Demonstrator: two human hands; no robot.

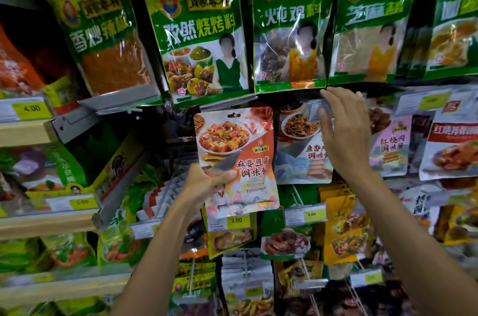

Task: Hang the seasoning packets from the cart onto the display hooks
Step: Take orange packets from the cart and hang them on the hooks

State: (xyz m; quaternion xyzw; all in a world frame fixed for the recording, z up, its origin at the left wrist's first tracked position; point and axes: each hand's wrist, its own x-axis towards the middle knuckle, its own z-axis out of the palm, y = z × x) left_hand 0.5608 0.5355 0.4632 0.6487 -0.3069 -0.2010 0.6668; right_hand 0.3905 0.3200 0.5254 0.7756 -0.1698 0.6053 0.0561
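Up close at a shop's seasoning display, a person reaches both bare forearms up from the bottom of the head view. The left hand [207, 183] grips a seasoning packet [236, 160] by its lower left edge, thumb laid across the front and fingers hidden behind it. The packet, printed with a dish of tofu in red sauce, is held upright with a slight tilt in front of the rack, its hang hole [234, 115] at the top and on no hook. The right hand [346, 132] is raised higher, its back to the camera and its fingers largely straight and pointing up, with the thumb against a clear label flap [316, 108]. Whether it pinches that flap or only touches it cannot be told. The flap sits in front of a hanging sauce packet [302, 150], just right of the held one. Above both hands hangs a row of large green packets [201, 38]. Yellow price tags reading 3.00 [236, 220] and 5.00 [311, 214] show below the held packet, and wooden shelves [25, 132] stacked with more goods run along the left.
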